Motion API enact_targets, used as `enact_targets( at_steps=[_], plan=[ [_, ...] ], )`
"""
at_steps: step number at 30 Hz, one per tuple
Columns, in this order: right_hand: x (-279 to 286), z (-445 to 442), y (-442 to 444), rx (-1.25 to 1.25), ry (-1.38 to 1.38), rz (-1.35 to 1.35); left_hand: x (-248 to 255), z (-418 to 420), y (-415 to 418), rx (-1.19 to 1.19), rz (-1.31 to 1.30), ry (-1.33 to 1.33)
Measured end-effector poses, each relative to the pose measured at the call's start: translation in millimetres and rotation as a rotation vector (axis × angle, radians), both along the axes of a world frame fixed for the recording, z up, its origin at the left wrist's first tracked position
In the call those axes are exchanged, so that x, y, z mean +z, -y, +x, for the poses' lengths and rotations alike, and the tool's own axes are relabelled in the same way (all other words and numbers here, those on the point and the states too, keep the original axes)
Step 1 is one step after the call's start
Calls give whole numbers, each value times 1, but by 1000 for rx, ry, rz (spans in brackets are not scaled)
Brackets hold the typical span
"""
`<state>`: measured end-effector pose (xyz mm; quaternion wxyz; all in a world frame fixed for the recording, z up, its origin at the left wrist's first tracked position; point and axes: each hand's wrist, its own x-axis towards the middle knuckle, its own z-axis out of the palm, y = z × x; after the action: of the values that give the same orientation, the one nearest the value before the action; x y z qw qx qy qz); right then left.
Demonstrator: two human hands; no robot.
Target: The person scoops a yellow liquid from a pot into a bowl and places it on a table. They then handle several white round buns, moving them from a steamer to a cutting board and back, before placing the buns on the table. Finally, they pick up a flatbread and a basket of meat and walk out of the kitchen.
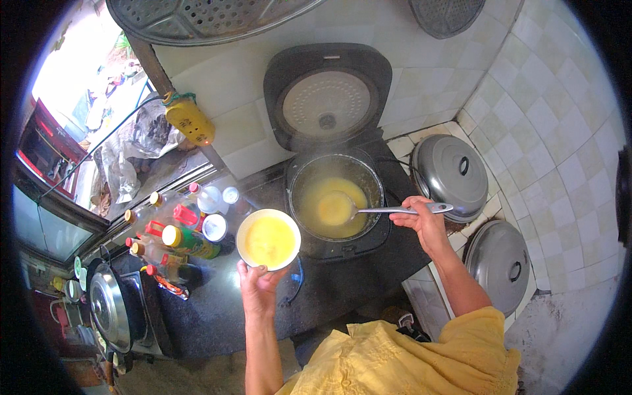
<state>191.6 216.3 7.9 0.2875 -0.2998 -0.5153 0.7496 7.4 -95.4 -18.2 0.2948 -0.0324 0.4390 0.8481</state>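
My left hand (264, 278) grips a white bowl (241, 253) from below and at its near rim, the thumb over the edge. Yellow, thin porridge-like food (270, 239) fills most of it. My right hand (422, 222) holds a ladle (382, 210) by its grey handle. The ladle's head is down in the pot of a rice cooker (340, 249), in more of the yellow liquid (358, 197). Haze like steam hangs over the pot. The cooker's lid (328, 98) stands raised against the tiled wall. The bowl is left of the cooker, above the dark countertop (222, 306).
Several condiment bottles (192, 242) crowd the counter's left, by the window. Beyond them a lidded pan (109, 308) sits on a stove. Two large lidded pots (452, 173) stand on the tiled ledge at right. A yellow power strip (190, 118) hangs by the window; a blue cord end (297, 277) lies behind the bowl.
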Motion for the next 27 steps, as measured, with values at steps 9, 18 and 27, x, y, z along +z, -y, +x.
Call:
enact_targets(
  at_steps=[9, 18, 27],
  plan=[
    [76, 5, 11, -16, -86, 62, 2, 14, -19, -38, -21, 73],
    [120, -4, 64, 80, -8, 159, 11, 24, -38, -132, 12, 107],
    [133, 10, 86, 364, 15, 1053, 16, 33, -27, -119, 51, 97]
  ],
)
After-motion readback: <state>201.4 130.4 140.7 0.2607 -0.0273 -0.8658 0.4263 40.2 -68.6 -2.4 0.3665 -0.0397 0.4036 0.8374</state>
